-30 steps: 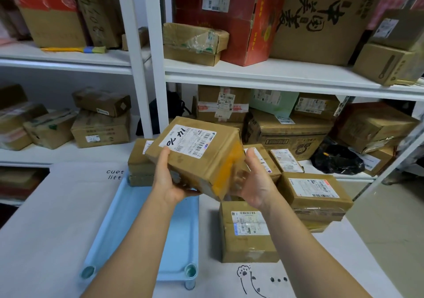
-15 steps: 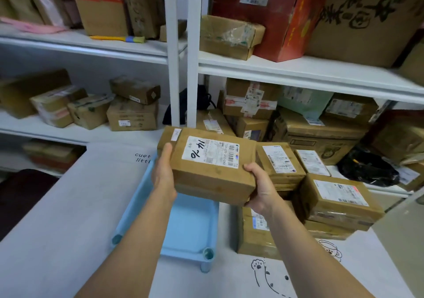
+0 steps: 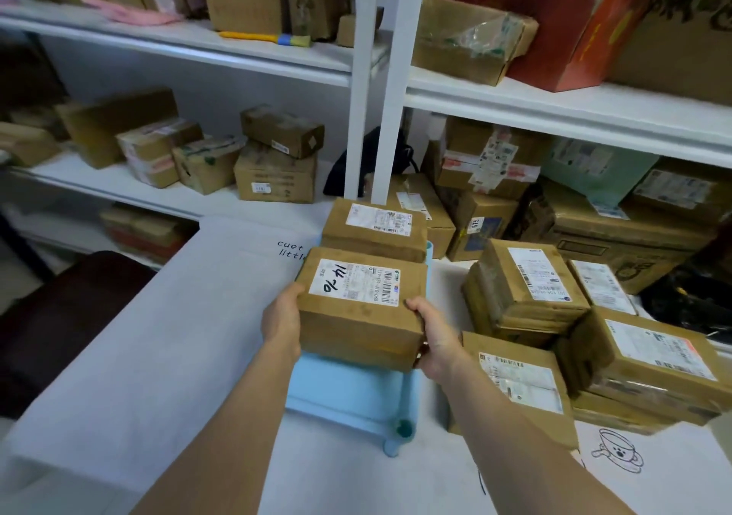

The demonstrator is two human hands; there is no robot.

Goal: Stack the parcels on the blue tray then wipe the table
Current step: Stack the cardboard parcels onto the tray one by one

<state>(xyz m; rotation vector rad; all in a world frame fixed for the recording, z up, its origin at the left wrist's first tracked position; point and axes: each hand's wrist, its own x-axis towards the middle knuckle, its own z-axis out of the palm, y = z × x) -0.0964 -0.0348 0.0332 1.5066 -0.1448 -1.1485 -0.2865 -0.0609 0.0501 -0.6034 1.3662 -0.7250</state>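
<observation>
White metal shelving (image 3: pixel 562 114) runs along the rear, two tiers visible, both loaded with cardboard boxes (image 3: pixel 273 176). A dark seat (image 3: pixel 67 316) stands at left beside the counter (image 3: pixel 130 364), which carries a pale printed cover. Lighting even, diffuse.

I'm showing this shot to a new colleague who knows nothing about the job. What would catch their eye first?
Probably the brown parcel marked "14 70" at centre, gripped at its sides by the left hand and right hand above the blue tray. Next, a second parcel at the tray's far end, then the pile of labelled parcels on the white table to the right.
</observation>
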